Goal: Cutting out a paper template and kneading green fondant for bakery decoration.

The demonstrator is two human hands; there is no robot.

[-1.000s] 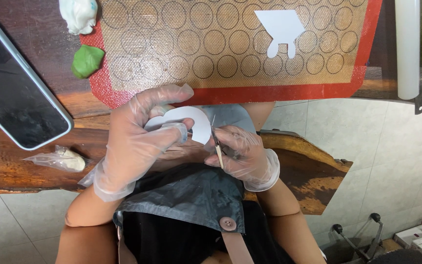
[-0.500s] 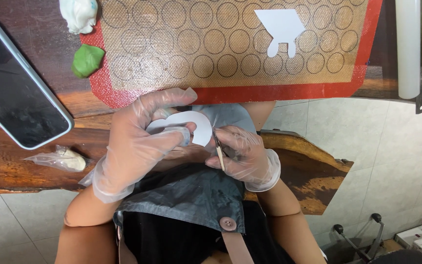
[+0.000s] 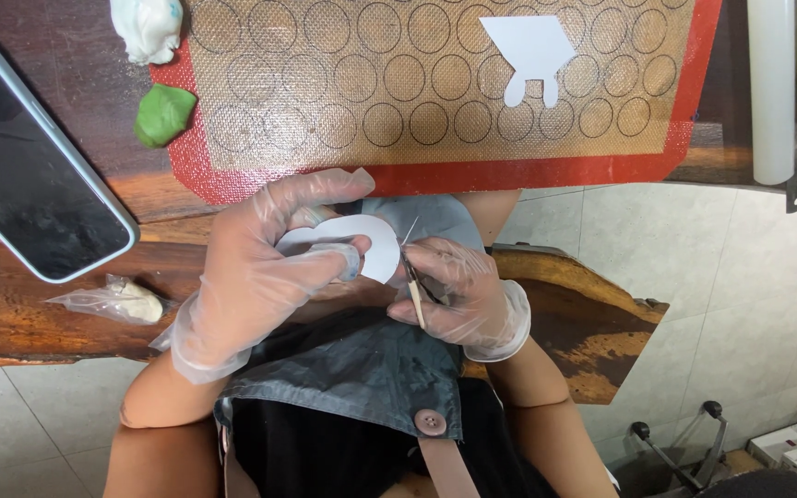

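The left hand [image 3: 260,277], in a clear plastic glove, was closed around a white arch-shaped paper cutout [image 3: 362,242]; the thumb pressed on its front and the other fingers were behind it. The cutout was held in the air above the person's grey apron [image 3: 362,369], just below the near edge of the baking mat. The right hand [image 3: 458,295], also gloved, was pinching a thin craft knife [image 3: 410,267], and the blade tip was touching the right edge of the cutout.

On the dark wooden table [image 3: 66,314] lay a brown silicone baking mat [image 3: 435,83] with a red border and printed circles. A second white paper shape [image 3: 532,51] lay on the mat. A green piece of dough [image 3: 164,113] and a white lump [image 3: 147,26] were at the mat's left edge. A phone [image 3: 34,180] with a dark screen lay further left, and a small plastic bag [image 3: 113,301] was below it. A white rolling pin [image 3: 772,88] lay to the right of the mat.
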